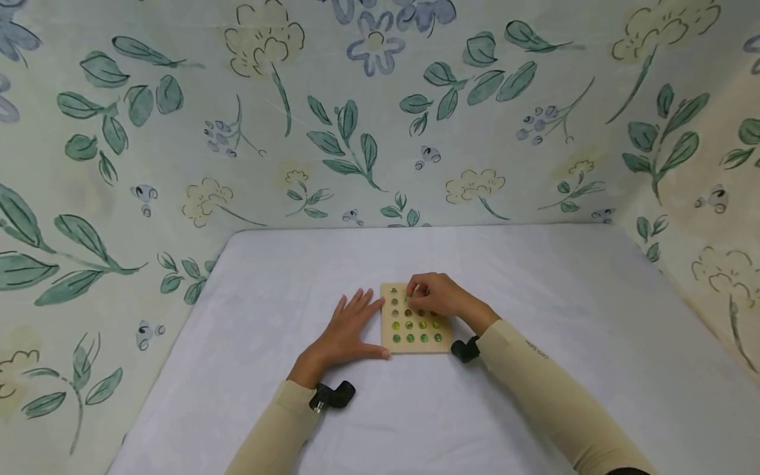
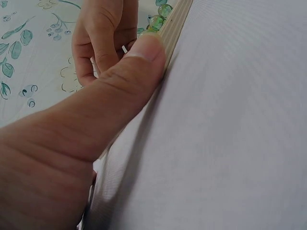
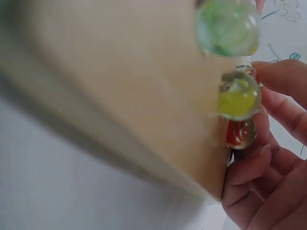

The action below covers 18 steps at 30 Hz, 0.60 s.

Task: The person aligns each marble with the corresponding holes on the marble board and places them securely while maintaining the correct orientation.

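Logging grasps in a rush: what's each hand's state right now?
Left hand: open, spread against the edge of the wooden board.
Right hand: closed, pinching a marble.

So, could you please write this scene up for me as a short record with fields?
board: light wooden board, flat on the white cloth
marbles: glass marbles in rows; the nearest two rows show four green or yellow-green ones each
left hand: fingers spread, index fingertip at the board's left edge, thumb at its near left corner
right hand: thumb and fingertips pinch a greenish marble at the board's far part
wrists: left camera and right camera, both black
backdrop: floral-patterned fabric
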Motion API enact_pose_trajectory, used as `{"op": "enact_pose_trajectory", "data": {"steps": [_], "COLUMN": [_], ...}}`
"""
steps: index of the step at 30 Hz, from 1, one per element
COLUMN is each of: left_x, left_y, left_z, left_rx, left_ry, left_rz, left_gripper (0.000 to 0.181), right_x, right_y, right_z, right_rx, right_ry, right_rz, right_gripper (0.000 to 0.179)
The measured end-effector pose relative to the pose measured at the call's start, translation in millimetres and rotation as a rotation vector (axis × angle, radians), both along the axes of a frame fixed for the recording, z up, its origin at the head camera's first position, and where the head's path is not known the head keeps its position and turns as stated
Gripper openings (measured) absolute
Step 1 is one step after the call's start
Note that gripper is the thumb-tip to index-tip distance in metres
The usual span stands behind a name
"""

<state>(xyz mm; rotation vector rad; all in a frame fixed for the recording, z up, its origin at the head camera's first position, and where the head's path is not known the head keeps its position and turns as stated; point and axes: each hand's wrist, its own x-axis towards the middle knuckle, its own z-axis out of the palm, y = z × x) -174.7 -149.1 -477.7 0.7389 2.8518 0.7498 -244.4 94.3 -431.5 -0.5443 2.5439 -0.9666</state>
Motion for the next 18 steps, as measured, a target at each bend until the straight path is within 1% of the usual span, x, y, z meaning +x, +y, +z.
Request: {"op": "enact_pose_trajectory", "data": {"steps": [6,12,18], "left_x": [-1.2,-1.6,-2.5], "left_y": [0.4,0.5,-0.5], "left_z": [-2.6,-3.5,-3.0], "left_rx": [-0.006,0.008,-0.006], "left_ry": [0.007,0.024,0.011], "left_rz": [-0.006,-0.012,-0.004], "left_gripper": [0.111,0.110,0.111], "right_x": [-0.9,0.5,1.0], "right_y": [0.4,0.0,-2.0], "right_z": [-1.4,0.3,2.8], "right_rx": [0.014,0.015,0.016], "right_ry": [-0.012,0.008,0.000], "right_rz": [0.010,0.007,0.007], "right_gripper": [0.011,0.011,0.013]}}
